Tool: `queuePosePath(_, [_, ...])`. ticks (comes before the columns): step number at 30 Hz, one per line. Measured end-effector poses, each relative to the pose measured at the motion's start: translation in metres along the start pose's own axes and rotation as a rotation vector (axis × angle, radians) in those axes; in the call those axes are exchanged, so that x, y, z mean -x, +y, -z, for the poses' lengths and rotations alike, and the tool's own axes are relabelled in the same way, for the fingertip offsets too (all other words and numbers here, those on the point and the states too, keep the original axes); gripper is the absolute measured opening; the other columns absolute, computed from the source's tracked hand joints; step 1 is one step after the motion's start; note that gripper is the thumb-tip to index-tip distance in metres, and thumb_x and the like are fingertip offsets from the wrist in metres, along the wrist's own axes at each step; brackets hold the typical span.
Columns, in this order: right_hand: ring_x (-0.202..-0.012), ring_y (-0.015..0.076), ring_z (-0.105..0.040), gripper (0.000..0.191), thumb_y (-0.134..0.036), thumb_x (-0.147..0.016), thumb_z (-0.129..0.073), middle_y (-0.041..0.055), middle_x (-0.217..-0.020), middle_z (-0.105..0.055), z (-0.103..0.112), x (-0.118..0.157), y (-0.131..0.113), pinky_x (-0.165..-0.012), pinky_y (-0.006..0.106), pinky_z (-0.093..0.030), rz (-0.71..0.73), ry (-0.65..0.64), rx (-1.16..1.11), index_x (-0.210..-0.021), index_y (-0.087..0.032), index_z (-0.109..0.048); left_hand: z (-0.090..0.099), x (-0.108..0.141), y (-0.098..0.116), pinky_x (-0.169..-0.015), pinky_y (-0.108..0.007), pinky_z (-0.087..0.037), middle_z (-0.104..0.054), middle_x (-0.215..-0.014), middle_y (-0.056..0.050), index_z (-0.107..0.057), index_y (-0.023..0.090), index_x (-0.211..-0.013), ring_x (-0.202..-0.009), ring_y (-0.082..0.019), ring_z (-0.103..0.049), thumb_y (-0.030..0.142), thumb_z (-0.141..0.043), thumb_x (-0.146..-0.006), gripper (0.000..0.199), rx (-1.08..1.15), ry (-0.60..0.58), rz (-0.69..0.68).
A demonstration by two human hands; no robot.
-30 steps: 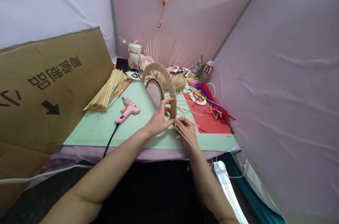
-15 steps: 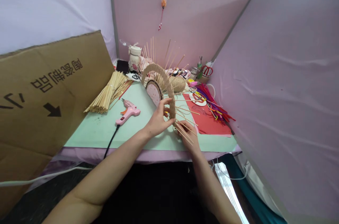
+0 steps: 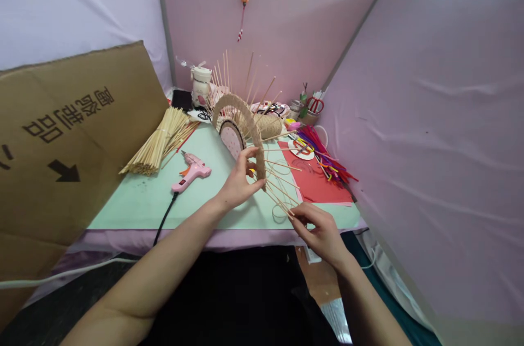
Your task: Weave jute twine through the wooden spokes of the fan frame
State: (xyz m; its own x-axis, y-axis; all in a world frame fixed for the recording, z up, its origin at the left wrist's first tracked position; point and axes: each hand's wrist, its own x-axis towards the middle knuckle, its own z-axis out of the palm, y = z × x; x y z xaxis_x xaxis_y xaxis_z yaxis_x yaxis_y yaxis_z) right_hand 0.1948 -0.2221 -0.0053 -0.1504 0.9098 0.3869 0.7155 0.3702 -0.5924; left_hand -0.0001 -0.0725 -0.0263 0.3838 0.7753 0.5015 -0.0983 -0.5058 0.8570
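Observation:
My left hand is closed on the near end of a tan arch-shaped band, thumb on one side and fingers on the other. Thin wooden sticks fan outward from the arch. Inside its curve stands a pink dotted disc with a brown rim. My right hand pinches beside the outer ends of the lowest sticks, where a thin loop of twine meets the fingertips. Whether a stick tip is also between those fingers is hard to tell.
A pink glue gun lies left of the arch, near a bundle of sticks. Behind are a twine roll and a white bottle. Red sheets and colourful pipe cleaners lie right. A cardboard panel stands left.
My right hand has moved right and toward me, from the base of the lower sticks out to their tips. My left hand keeps its grip on the arch. The view has shifted slightly.

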Motion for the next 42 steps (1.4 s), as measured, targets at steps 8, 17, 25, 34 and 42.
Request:
queuePosePath(8, [-0.064,0.0139,-0.059,0.012,-0.027,-0.089,-0.059,0.0023,-0.074,-0.065,0.015,0.010,-0.018,-0.058,0.025,-0.047,-0.165,-0.022,0.012,-0.080,-0.021,-0.064,0.000,0.000,0.001,-0.074,-0.027,-0.046,-0.046,-0.133,-0.008,-0.031,0.030,-0.131,-0.091,-0.012,-0.060,0.013,-0.069,-0.072,0.073,-0.008,-0.002,0.007])
queuePosePath(17, [-0.067,0.0147,-0.062,0.012,-0.026,-0.091,-0.058,0.0022,-0.073,-0.066,-0.008,0.015,-0.024,-0.063,0.025,-0.047,-0.146,-0.107,0.005,-0.084,-0.021,-0.067,0.001,-0.004,0.002,-0.073,-0.026,-0.046,-0.047,-0.134,-0.008,-0.031,0.030,-0.132,-0.090,-0.012,-0.060,0.011,-0.069,-0.070,0.075,0.046,0.005,0.043])
queuePosePath(25, [-0.069,0.0161,-0.058,0.015,-0.025,-0.091,-0.055,0.0027,-0.072,-0.063,-0.045,-0.020,0.002,-0.067,0.027,-0.044,-0.088,-0.020,0.067,-0.080,-0.021,-0.065,0.007,-0.028,0.049,-0.066,-0.023,-0.049,-0.048,-0.124,-0.006,-0.034,0.031,-0.129,-0.086,-0.011,-0.061,0.008,-0.071,-0.065,0.078,0.145,0.036,0.100])
queuePosePath(34, [-0.068,0.0154,-0.055,0.020,-0.027,-0.093,-0.052,0.0025,-0.071,-0.059,-0.031,-0.056,-0.011,-0.066,0.027,-0.042,-0.017,0.186,0.072,-0.075,-0.021,-0.058,0.033,-0.061,0.108,-0.074,-0.033,-0.057,-0.049,-0.124,-0.008,-0.034,0.031,-0.133,-0.087,-0.015,-0.063,0.010,-0.075,-0.063,0.084,0.220,-0.015,0.154])
queuePosePath(42, [-0.077,0.0164,-0.061,0.015,-0.028,-0.091,-0.054,0.0038,-0.082,-0.067,-0.026,-0.073,-0.021,-0.074,0.029,-0.048,-0.006,0.114,-0.142,-0.082,-0.021,-0.063,0.031,-0.071,0.119,-0.071,-0.037,-0.059,-0.047,-0.125,-0.011,-0.035,0.030,-0.135,-0.088,-0.018,-0.063,0.015,-0.075,-0.065,0.082,0.155,0.076,0.153])
